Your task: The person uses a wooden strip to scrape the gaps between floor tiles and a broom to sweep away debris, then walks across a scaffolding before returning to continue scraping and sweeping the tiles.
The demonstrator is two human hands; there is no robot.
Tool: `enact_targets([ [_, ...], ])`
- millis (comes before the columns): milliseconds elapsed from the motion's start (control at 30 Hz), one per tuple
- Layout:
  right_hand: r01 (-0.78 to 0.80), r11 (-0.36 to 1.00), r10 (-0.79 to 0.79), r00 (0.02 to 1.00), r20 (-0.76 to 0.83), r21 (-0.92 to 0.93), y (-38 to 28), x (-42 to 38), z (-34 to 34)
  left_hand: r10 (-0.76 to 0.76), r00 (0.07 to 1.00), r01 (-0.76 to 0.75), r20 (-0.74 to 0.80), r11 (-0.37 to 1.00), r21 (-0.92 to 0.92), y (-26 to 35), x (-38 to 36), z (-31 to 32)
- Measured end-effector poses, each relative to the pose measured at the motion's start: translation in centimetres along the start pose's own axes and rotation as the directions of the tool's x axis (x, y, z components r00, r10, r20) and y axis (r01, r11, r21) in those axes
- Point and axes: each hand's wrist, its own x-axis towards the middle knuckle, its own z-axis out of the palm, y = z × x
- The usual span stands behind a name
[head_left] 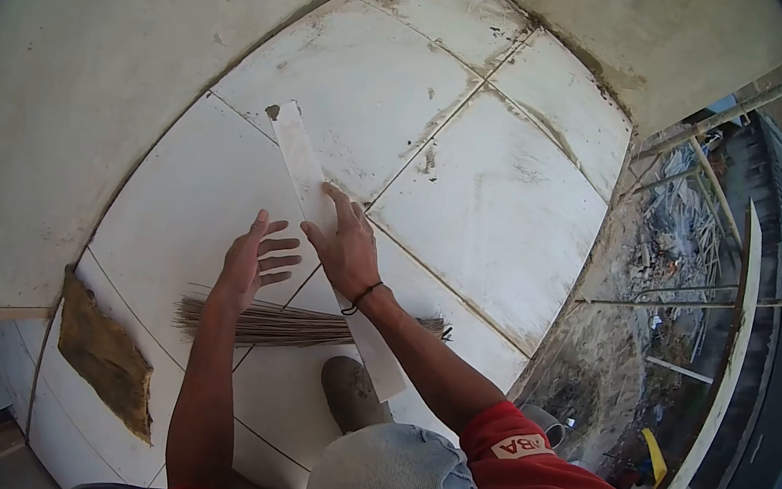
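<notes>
A long, narrow white tile strip (295, 151) slants over the tiled floor, with a dark dab at its far end. My right hand (349, 256) grips it near the middle, thumb on the left side and fingers over the other edge. My left hand (257, 261) hovers just left of the strip, fingers spread and nothing in them. Beneath my forearms lies a bundle of thin sticks like a stick broom (297, 330), partly hidden by the left arm and the strip. My boot (349, 392) stands beside the strip's near end.
White floor tiles (517, 213) with dirty joints fill the corner between plastered walls (112, 81). A ragged brown slab (103, 355) lies at the left. Past the floor's right edge there is a drop to rubble, with poles (712, 191) and a long curved board (732, 346).
</notes>
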Motion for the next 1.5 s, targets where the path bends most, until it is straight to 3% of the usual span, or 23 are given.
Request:
enact_targets([
  [33, 0.005, 0.998, -0.008, 0.999, 0.038, 0.061, -1.3, -0.2, 1.7, -0.027, 1.000, 0.027, -0.002, 0.988, -0.151, -0.9, 0.7, 0.8],
  [67, -0.050, 0.968, 0.019, 0.991, 0.129, 0.247, -2.8, -0.6, 2.5, 0.073, 0.997, -0.067, 0.024, 0.978, -0.196, -1.9, 1.8, 0.1],
  [100, -0.044, 0.965, 0.010, 0.991, 0.134, 0.257, -3.8, -1.3, 2.3, 0.174, 0.983, -0.157, 0.050, 0.957, -0.242, -2.4, 2.5, -0.6],
  [167, -0.023, 0.919, -0.055, 0.981, 0.187, 0.393, -4.3, -3.4, 0.8, 0.086, 0.968, -0.131, -0.234, 0.974, -0.187, -0.1, -0.2, -2.8],
  [200, 0.125, 0.986, -0.142, 0.977, 0.161, 0.113, -3.0, -4.8, -0.1, 0.115, 0.935, -0.152, -0.335, 0.985, -0.086, 0.4, -0.8, -4.3],
  [267, 0.326, 0.897, -0.243, 0.928, 0.282, -0.298, -0.2, -8.6, -3.2, 0.135, 0.886, -0.089, -0.444, 0.988, 0.124, 1.2, -1.6, -9.4],
  [300, 0.362, 0.855, -0.232, 0.907, 0.350, -0.372, 2.1, -11.1, -4.4, 0.133, 0.880, -0.087, -0.457, 0.989, 0.120, 1.5, -2.4, -11.6],
  [367, 0.420, 0.804, -0.228, 0.872, 0.434, -0.421, 7.2, -14.0, -6.1, 0.244, 0.826, -0.058, -0.508, 0.934, 0.353, 1.8, -4.4, -15.5],
  [433, 0.493, 0.706, -0.104, 0.783, 0.613, -0.509, 10.5, -14.8, -7.0, 0.287, 0.753, -0.038, -0.592, 0.917, 0.397, 1.1, -5.4, -17.8],
  [567, 0.545, 0.658, -0.109, 0.751, 0.651, -0.519, 11.2, -11.1, -4.5, 0.399, 0.564, 0.042, -0.723, 0.861, 0.507, -2.3, -4.0, -21.7],
  [700, 0.228, 0.739, 0.001, 0.941, 0.339, -0.634, 12.0, -5.8, -3.9, 0.348, 0.568, 0.115, -0.746, 0.864, 0.490, -3.5, -5.1, -19.8],
  [733, 0.067, 0.743, 0.147, 0.954, 0.261, -0.665, 12.0, -5.0, -5.7, 0.369, 0.534, 0.134, -0.761, 0.851, 0.507, -3.9, -5.5, -19.4],
  [767, -0.091, 0.724, 0.288, 0.941, 0.180, -0.684, 12.2, -4.2, -8.2, 0.390, 0.497, 0.153, -0.775, 0.840, 0.521, -4.1, -5.7, -19.0],
  [900, -0.475, 0.520, 0.374, 0.874, -0.311, -0.710, 21.5, -2.5, -18.4, 0.342, 0.563, 0.121, -0.752, 0.866, 0.484, -6.2, -6.4, -18.9],
  [967, -0.569, 0.518, 0.340, 0.822, -0.457, -0.638, 25.1, -2.5, -22.0, 0.609, 0.414, 0.207, -0.677, 0.661, 0.721, -10.2, -3.7, -21.5],
  [1033, -0.520, 0.590, 0.260, 0.847, -0.464, -0.618, 25.6, -3.9, -22.5, 0.587, 0.424, 0.173, -0.690, 0.695, 0.698, -11.2, -2.6, -21.3],
  [1100, -0.328, 0.732, 0.085, 0.914, -0.396, -0.598, 21.3, -6.9, -19.1, 0.566, 0.450, 0.149, -0.691, 0.715, 0.683, -11.9, -1.9, -19.8],
  [1200, -0.146, 0.893, 0.107, 0.988, -0.112, -0.425, 11.8, -9.9, -11.6, 0.496, 0.436, 0.203, -0.751, 0.759, 0.619, -12.3, -0.7, -18.7],
  [1300, 0.120, 0.884, 0.021, 0.955, 0.296, -0.451, 8.3, -9.3, -6.0, 0.497, 0.456, 0.203, -0.738, 0.750, 0.630, -13.1, 0.3, -19.0],
  [1367, 0.248, 0.810, 0.029, 0.888, 0.459, -0.531, 8.7, -6.2, -4.1, 0.512, 0.463, 0.199, -0.724, 0.735, 0.648, -13.7, 0.3, -19.2],
  [1433, 0.244, 0.768, 0.014, 0.918, 0.397, -0.591, 10.9, -2.2, -3.9, 0.520, 0.473, 0.195, -0.711, 0.726, 0.660, -14.0, 0.7, -19.3],
  [1500, 0.105, 0.767, 0.112, 0.950, 0.293, -0.634, 12.3, 2.3, -6.2, 0.561, 0.444, 0.188, -0.699, 0.704, 0.685, -14.6, 0.4, -19.3],
])
